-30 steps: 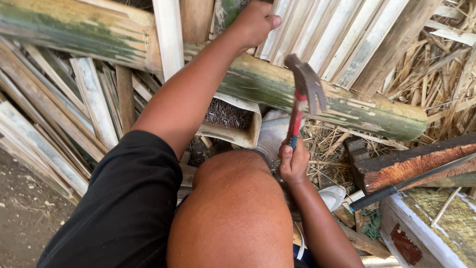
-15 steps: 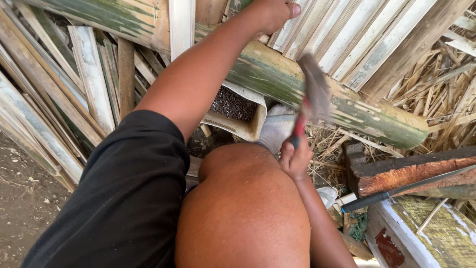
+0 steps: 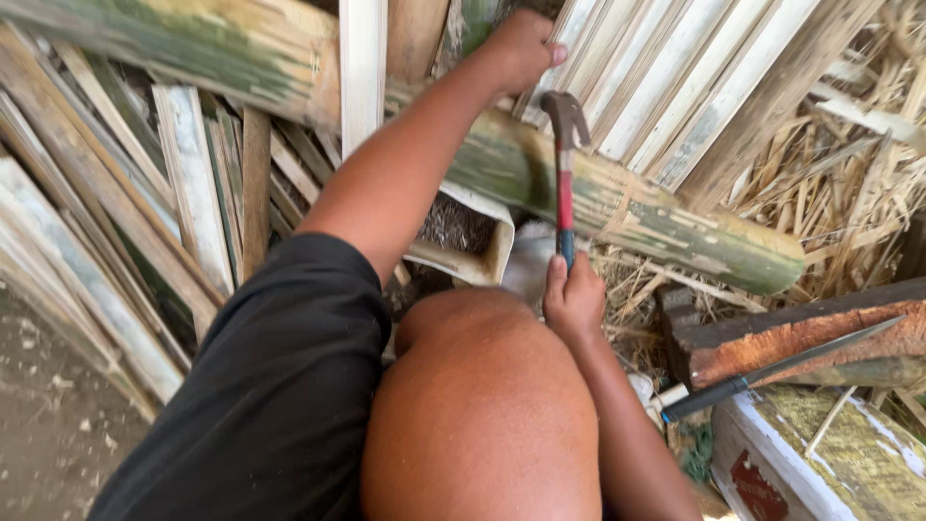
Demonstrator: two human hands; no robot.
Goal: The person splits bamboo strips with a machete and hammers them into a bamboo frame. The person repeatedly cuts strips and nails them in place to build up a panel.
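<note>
My right hand [image 3: 573, 295] grips the lower end of a claw hammer [image 3: 564, 164] with a red and dark handle. Its metal head is up against the thick green bamboo pole [image 3: 637, 207] that lies slanted across the view. My left hand [image 3: 521, 46] reaches far forward with fingers closed around the top of pale bamboo slats [image 3: 617, 72], just above the pole and beside the hammer head. What exactly the fingers pinch is hidden. My bare knee and black shorts fill the lower middle.
Split bamboo strips [image 3: 193, 183] lean in a pile at left. A long knife [image 3: 772, 371] rests on a reddish log [image 3: 801, 338] at right, above a white box [image 3: 820, 463]. Dry straw [image 3: 849, 174] covers the right. A cut container [image 3: 477, 251] sits under the pole.
The hammer swung down from a raised, tilted position and its head now sits upright against the bamboo pole. My left hand kept its place on the slats.
</note>
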